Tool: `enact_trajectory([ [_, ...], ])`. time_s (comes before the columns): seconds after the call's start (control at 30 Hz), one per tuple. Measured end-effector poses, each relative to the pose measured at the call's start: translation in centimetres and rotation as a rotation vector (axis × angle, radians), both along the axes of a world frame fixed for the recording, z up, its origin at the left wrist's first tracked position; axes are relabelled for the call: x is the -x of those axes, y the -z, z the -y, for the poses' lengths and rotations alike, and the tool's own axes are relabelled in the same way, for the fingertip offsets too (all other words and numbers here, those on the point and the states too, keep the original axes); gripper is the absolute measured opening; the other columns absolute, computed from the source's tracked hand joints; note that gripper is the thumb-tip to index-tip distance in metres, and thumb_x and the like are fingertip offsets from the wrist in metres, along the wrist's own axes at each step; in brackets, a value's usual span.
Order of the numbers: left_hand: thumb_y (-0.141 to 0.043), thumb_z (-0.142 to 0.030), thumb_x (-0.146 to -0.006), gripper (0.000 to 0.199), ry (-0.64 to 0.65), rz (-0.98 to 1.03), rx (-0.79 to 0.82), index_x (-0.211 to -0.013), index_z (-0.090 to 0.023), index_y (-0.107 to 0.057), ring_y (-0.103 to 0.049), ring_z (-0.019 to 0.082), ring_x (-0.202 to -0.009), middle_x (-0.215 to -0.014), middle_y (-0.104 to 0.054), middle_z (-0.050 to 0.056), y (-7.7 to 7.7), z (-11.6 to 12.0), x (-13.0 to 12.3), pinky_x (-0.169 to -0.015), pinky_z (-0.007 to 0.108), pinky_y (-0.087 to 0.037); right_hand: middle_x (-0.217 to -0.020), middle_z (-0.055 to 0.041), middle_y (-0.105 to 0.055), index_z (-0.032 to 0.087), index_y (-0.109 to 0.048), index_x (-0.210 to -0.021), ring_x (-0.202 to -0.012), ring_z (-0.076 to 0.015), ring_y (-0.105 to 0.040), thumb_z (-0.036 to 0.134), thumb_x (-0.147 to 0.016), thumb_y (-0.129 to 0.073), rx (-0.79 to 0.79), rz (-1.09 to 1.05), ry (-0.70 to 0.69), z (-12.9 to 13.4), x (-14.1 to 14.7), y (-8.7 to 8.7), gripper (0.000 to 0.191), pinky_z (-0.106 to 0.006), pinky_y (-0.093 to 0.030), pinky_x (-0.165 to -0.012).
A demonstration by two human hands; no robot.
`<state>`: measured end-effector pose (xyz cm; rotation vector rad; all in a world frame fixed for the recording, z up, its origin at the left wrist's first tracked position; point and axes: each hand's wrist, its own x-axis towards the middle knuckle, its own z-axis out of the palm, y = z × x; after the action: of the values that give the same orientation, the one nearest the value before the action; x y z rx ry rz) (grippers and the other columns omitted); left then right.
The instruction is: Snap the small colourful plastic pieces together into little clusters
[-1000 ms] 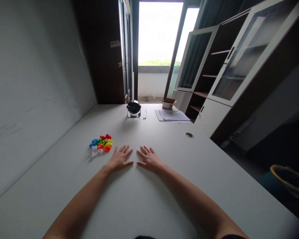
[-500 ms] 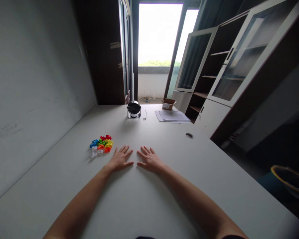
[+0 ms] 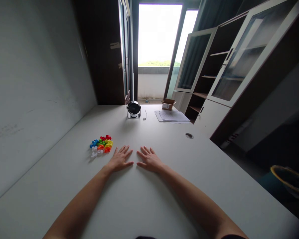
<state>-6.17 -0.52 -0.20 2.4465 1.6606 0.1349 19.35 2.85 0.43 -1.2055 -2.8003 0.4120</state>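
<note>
rests left hand (image 3: pixel 120 160) and right hand (image 3: pixel 149 160) flat on table (image 3: pixel 134 199), with empty fingers spread apart, perhaps for steadiness; has colourful plastic pieces (image 3: pixel 101 146) clustered just left of left fingers, seemingly within reach

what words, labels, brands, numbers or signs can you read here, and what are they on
No text can be read.
Pale label on the small open brown cardboard box: too small to read.
Flat white paper sheets: any print too small to read.
Small multicoloured plastic pieces: no lettering can be made out.
</note>
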Motion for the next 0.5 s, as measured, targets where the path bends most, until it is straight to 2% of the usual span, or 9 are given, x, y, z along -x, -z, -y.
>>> enact_trajectory([
  [0.5,-0.033,-0.079,-0.085,0.083,-0.009,0.003,0.013,-0.155,-0.036,-0.022,-0.007,0.031,-0.151,-0.165,-0.010,0.004,-0.06,0.01,-0.06,-0.119,0.057,-0.002,-0.164,-0.0057,-0.010,0.030,-0.024,-0.156,-0.150,-0.0330,-0.006,0.080,-0.088,-0.027,-0.007,0.000,-0.002,0.00,-0.04,-0.01,0.085,-0.052,-0.002,-0.120],
])
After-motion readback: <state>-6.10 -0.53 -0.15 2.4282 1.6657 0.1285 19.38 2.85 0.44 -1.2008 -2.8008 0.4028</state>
